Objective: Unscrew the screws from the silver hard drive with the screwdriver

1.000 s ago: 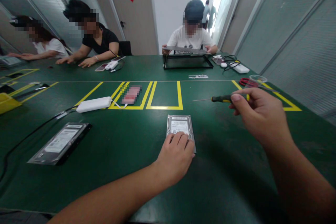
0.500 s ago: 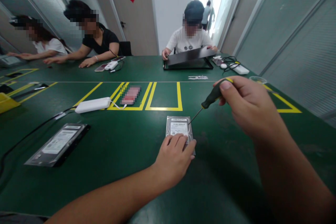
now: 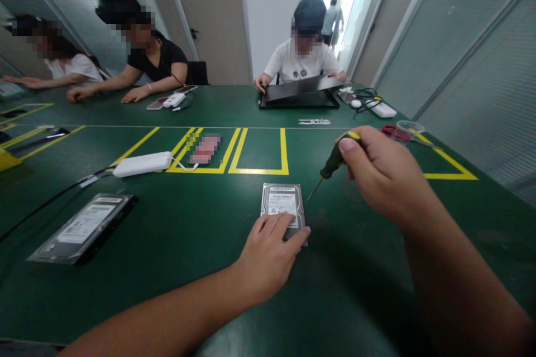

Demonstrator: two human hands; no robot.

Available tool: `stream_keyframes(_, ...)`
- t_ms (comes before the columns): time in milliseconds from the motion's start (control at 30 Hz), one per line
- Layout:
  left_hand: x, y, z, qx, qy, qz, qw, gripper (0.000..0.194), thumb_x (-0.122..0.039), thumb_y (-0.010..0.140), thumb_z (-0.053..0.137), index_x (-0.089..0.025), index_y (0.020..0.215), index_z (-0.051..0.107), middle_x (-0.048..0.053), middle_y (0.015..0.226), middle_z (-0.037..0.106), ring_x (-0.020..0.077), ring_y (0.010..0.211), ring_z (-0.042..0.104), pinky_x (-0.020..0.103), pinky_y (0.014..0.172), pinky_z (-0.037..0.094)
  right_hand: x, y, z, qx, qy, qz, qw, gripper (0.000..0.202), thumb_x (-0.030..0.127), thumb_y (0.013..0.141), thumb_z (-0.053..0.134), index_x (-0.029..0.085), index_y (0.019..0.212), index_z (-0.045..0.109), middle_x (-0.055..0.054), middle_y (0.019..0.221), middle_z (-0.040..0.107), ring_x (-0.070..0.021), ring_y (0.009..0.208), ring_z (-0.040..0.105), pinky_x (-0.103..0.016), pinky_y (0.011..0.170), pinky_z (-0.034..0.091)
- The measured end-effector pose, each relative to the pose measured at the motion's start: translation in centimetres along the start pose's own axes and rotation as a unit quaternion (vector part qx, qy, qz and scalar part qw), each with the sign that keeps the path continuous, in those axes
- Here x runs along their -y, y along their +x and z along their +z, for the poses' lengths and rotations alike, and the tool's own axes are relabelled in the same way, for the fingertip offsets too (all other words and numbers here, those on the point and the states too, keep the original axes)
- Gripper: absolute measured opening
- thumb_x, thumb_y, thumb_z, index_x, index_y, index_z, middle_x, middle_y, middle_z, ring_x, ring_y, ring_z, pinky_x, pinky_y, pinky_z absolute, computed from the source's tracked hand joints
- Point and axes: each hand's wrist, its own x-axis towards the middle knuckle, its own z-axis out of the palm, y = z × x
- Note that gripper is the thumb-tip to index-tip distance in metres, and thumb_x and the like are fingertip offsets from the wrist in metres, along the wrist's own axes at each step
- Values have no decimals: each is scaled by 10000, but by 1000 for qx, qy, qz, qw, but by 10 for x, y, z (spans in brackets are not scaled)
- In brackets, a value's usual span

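A silver hard drive [image 3: 282,198] with a white label lies flat on the green table. My left hand [image 3: 270,251] holds it at its near end, fingers across the top and thumb by the right edge, covering part of the label. In my right hand [image 3: 379,170] is a screwdriver [image 3: 333,160] with a dark green and yellow handle, gripped near the handle's end. Its thin shaft slants down to the left, and the tip appears just right of the drive. Whether the tip touches anything I cannot tell.
To the left lies another hard drive [image 3: 90,223]. Beyond it a white power bank [image 3: 142,164] is cabled to a pink phone [image 3: 205,149]. Red-handled scissors [image 3: 397,133] and a clear round dish [image 3: 410,127] sit behind my right hand. Across the table, a person holds a dark panel [image 3: 304,88].
The screwdriver tip has gone from over the drive's upper right edge to beside it on the right. My left hand stays on the drive. The view has shifted slightly.
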Motion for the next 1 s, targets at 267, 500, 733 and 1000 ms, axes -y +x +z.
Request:
stream_keyframes(267, 1, 0, 0, 4, -22, -8, 1000, 444, -186, 959, 531, -284, 1391, 552, 115, 1383, 525, 296, 1289, 479, 497, 1039, 417, -2, 1, 2, 18, -20, -6, 1000, 292, 427, 988, 427, 215, 838, 559, -43, 730, 617, -193, 665, 550, -311, 611, 334)
stream_keyframes(500, 2, 0, 0, 7, -17, -6, 1000, 433, -202, 976, 512, -289, 1399, 542, 111, 1391, 523, 294, 1305, 470, 500, 1045, 408, -3, 2, 10, 26, -8, 1, 1000, 240, 402, 974, 462, 209, 881, 569, -40, 726, 646, -195, 680, 586, -305, 629, 355)
stream_keyframes(733, 4, 0, 4, 5, 15, 15, 1000, 468, -185, 971, 508, -288, 1428, 516, 126, 1376, 528, 297, 1288, 484, 499, 1019, 417, 0, -2, 23, 80, 9, 12, 997, 244, 402, 980, 458, 200, 899, 569, -46, 732, 680, -187, 666, 621, -291, 622, 365)
stream_keyframes(1000, 3, 3, 4, 23, 36, 4, 999, 430, -324, 1027, 482, -318, 1456, 481, 135, 1473, 463, 305, 1332, 454, 517, 1003, 418, -4, -6, 33, 88, 1, 6, 996, 234, 387, 973, 462, 189, 906, 566, -68, 785, 703, -185, 683, 633, -285, 641, 380)
